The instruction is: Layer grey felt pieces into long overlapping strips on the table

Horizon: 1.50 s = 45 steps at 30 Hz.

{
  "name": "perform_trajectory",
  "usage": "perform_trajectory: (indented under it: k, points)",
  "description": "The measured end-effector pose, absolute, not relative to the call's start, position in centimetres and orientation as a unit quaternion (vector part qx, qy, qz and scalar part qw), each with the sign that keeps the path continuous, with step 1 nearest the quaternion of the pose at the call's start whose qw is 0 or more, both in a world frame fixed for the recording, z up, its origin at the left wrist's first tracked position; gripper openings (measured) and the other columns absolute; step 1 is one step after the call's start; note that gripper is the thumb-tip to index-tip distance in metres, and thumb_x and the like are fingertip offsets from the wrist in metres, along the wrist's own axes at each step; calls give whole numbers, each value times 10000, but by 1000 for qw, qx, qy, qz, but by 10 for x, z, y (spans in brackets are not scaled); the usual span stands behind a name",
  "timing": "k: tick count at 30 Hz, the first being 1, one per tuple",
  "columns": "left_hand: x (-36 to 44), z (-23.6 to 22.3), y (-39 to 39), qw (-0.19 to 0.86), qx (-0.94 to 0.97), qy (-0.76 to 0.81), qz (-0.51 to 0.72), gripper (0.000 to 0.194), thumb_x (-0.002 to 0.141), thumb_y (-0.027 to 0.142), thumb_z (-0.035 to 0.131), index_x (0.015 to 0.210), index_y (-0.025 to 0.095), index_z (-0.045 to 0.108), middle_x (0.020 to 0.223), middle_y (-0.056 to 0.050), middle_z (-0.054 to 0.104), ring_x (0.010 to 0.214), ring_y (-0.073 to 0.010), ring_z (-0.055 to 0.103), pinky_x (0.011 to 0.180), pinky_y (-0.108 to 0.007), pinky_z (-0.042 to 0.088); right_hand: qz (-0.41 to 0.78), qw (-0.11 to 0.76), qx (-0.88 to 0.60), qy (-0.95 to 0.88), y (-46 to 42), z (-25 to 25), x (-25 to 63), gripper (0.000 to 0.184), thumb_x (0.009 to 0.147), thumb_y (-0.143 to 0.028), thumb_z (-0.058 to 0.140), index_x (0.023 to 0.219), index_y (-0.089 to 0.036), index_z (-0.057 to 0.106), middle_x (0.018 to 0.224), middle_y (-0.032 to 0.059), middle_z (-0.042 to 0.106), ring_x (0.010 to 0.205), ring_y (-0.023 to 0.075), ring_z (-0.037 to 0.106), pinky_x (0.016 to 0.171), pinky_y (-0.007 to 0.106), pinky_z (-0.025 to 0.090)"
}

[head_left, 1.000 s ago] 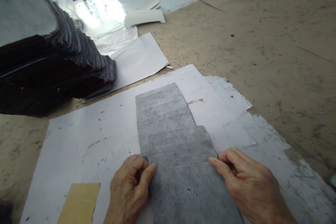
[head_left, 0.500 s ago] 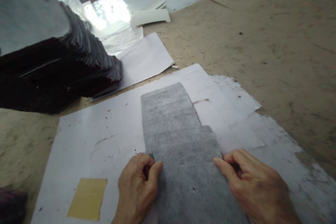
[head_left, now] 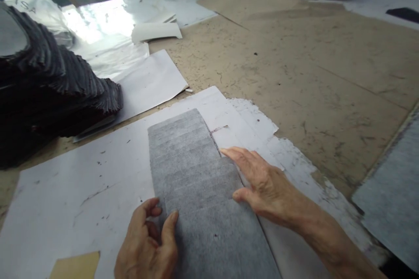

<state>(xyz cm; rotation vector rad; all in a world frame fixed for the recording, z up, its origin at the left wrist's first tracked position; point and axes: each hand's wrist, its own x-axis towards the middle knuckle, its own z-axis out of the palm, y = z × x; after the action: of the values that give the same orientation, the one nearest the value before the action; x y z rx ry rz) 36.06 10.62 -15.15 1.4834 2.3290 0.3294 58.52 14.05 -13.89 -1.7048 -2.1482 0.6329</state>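
A fanned row of grey felt pieces (head_left: pixel 193 174) lies overlapped on a white paper sheet (head_left: pixel 81 183) in front of me. My left hand (head_left: pixel 147 244) is curled at the row's left edge, thumb pressing the felt and fingers bent beneath. My right hand (head_left: pixel 262 183) lies flat with fingers stretched out along the row's right edge, palm down, thumb touching the felt. Neither hand lifts anything off the sheet.
A tall stack of dark pieces (head_left: pixel 49 83) stands at the left. More white paper (head_left: pixel 147 78) and a folded white card (head_left: pixel 155 30) lie behind. Bare brown board (head_left: pixel 294 65) spreads to the right. Another grey felt sheet (head_left: pixel 393 200) sits at the right edge; a tan scrap (head_left: pixel 75 266) lies bottom left.
My right hand has uncurled from the felt's right edge and slid forward, now flat alongside it. My left hand stays curled at the left edge. The view has shifted right.
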Motion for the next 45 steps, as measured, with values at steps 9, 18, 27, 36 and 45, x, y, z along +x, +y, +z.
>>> perform_trajectory:
  k: [9, 18, 27, 36, 45]
  points:
    - [366, -154, 106, 214, 513, 811, 182, 394, 722, 473, 513, 1035, 236, 487, 743, 33, 581, 532, -137, 558, 539, -278, 431, 279, 116, -626, -719, 157, -137, 587, 405, 583, -134, 639, 968, -178, 521, 951, 31, 529, 849, 178, 505, 685, 282, 413]
    - [362, -161, 105, 235, 519, 789, 232, 362, 742, 418, 547, 1032, 210, 486, 744, 28, 550, 517, -112, 525, 520, -260, 435, 230, 161, -687, -671, 121, -144, 575, 151, 697, -276, 566, 640, -207, 445, 637, -19, 517, 590, 137, 487, 507, 249, 339]
    - [357, -157, 108, 307, 466, 772, 305, 324, 742, 337, 589, 1014, 196, 483, 783, 19, 538, 578, -88, 509, 534, -213, 438, 135, 195, -701, -673, 107, -161, 570, 318, 768, -494, 393, 588, -232, 404, 564, 6, 520, 521, 183, 517, 434, 286, 338]
    - [354, -144, 94, 215, 555, 753, 280, 226, 768, 284, 582, 969, 191, 532, 783, 0, 570, 526, -82, 478, 482, -210, 432, 152, 158, -718, -660, 108, -161, 570, 404, 764, -606, 361, 576, -248, 373, 556, 4, 515, 501, 167, 491, 429, 292, 329]
    - [354, -155, 72, 122, 738, 630, 208, 345, 788, 139, 520, 1127, 184, 477, 1019, -77, 544, 852, -163, 566, 690, -271, 500, 132, 147, -698, -688, 109, -161, 574, 358, 768, -559, 395, 598, -244, 387, 553, -17, 517, 515, 163, 517, 423, 261, 321]
